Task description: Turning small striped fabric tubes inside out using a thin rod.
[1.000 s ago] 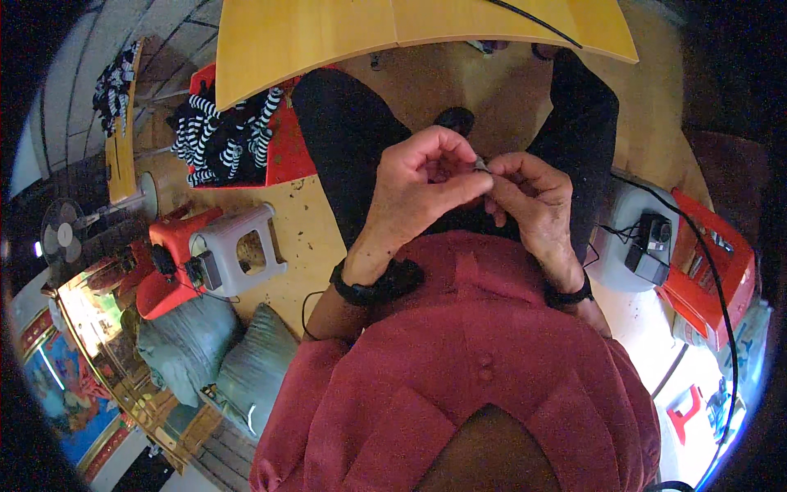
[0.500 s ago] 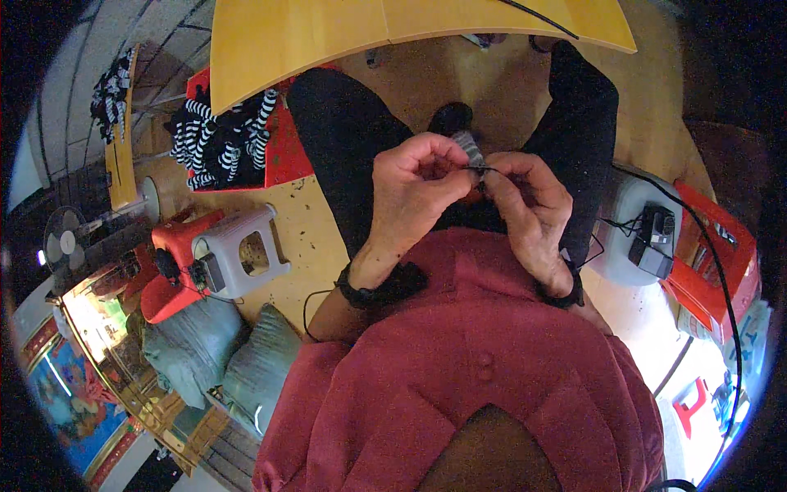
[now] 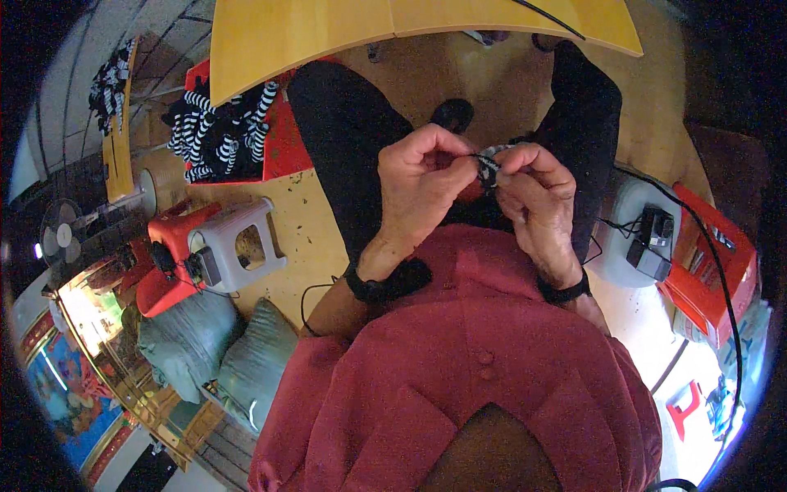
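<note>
Above my lap, my left hand (image 3: 422, 189) pinches one edge of a small black-and-white striped knitted piece (image 3: 489, 170) between thumb and fingertips. My right hand (image 3: 537, 201) has its fingers closed on the other side of that piece. Both hands are close together, and the fingers partly cover the knit, so its exact kind cannot be made out. More striped black-and-white knitted pieces (image 3: 225, 148) lie heaped in a red container (image 3: 288, 143) at the far left.
A wooden tabletop (image 3: 426, 18) with a curved edge spans the far side. Grey and red plastic stools (image 3: 270, 215) stand at left, near green cushions (image 3: 193, 340). On the right are a white stool (image 3: 611, 258) with black devices (image 3: 652, 250), a red crate (image 3: 713, 262) and a cable (image 3: 711, 246).
The striped piece has been turned and bunched up between my fingertips, so its stripes show nearer my right fingers. My right fingers have curled in more; the hands stay in about the same place.
</note>
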The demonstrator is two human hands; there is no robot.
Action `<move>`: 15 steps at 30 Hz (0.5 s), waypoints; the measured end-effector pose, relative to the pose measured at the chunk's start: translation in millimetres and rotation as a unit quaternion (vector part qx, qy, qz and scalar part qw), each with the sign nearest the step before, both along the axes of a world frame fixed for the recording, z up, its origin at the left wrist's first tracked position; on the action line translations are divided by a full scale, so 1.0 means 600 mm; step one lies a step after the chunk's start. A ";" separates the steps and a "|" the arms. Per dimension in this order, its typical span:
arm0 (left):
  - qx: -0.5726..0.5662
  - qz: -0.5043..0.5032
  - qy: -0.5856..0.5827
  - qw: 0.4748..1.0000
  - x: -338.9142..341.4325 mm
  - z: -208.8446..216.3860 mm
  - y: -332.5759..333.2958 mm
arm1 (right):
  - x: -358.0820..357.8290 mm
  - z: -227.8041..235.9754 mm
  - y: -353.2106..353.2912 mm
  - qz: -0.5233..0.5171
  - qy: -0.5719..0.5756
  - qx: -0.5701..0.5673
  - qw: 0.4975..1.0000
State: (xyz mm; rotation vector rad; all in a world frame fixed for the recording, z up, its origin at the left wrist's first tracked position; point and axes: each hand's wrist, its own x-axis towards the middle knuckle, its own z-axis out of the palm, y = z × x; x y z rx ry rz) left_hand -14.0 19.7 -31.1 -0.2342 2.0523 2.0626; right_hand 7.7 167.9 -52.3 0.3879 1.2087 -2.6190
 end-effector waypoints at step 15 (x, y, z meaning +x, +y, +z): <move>-0.020 0.014 0.052 0.998 0.001 0.001 0.000 | -0.012 0.011 0.003 0.065 0.025 0.242 0.968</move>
